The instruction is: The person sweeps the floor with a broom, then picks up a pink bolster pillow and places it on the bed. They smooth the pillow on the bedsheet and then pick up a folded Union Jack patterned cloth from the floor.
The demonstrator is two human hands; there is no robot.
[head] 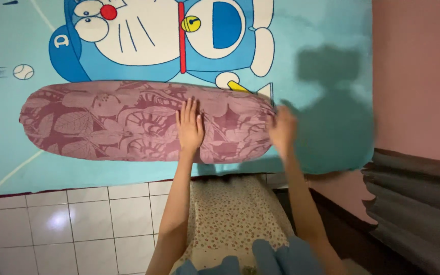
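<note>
Purple bolster pillow (143,122) in mid-frame could roll off — left hand (190,127) lies flat, fingers together, right hand (282,130) too blurry to tell.

- One long mauve bolster (143,122) with a leaf pattern, across the middle of the frame.
- Two hands: left hand (190,127) at centre, right hand (282,128) just right of centre.
- One light blue cartoon-cat sheet (21,168) filling the upper frame.
- One small printed ball (23,72), upper left.

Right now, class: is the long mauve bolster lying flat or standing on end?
Lying flat: the bolster stretches sideways across the blue cartoon bedsheet, left hand pressed on top.
</note>
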